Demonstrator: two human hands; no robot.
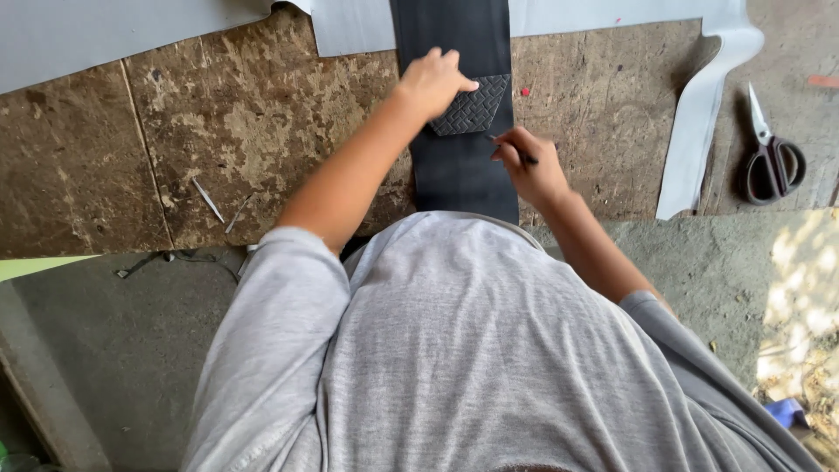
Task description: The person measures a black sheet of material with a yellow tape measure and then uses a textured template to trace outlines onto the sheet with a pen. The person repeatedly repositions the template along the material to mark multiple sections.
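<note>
A long black strip of material [461,175] lies across a worn brown board [262,131]. On it rests a small dark textured template piece [476,109] with a woven pattern. My left hand [433,80] presses flat on the template's left side, holding it down. Just below and right of the template, my right hand [533,166] grips a thin dark pen [516,150] whose tip touches the strip near the template's lower edge.
Grey sheet material [105,35] covers the board's far edge, and a cut grey strip [699,122] hangs down at the right. Black-handled scissors [769,157] lie at the far right. Small offcuts [210,201] lie on the board's left. Concrete floor lies below.
</note>
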